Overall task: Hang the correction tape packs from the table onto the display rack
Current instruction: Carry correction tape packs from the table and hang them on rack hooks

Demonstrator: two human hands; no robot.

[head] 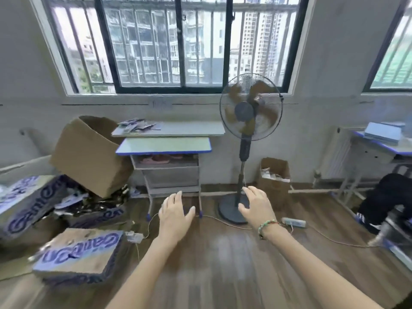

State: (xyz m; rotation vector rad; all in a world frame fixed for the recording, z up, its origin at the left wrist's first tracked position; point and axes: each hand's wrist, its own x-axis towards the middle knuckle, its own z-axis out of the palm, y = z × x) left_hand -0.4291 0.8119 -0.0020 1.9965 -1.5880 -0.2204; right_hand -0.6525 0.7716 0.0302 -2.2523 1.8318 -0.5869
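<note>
- Left hand (176, 216): held out over the floor, palm down, fingers straight and loosely spread, holding nothing.
- Right hand (258, 207): held out alongside, well apart from the left, fingers relaxed and spread, holding nothing; a bead bracelet (266, 226) sits on the wrist.
- Floor (223, 264): wood, beneath both hands, crossed by a thin cable; a power strip (293, 222) lies just right of the right wrist.
- Fan (250, 108): standing, far of the right hand, its base on the floor.
- Table (163, 145): blue-edged, far of the left hand, with a board on top.
- Packs (137, 125): a loose pile on the board's left end; blurred, so details cannot be told.
- Boxes (89, 152): cardboard, stacked left of the table; printed ones lie nearer.
</note>
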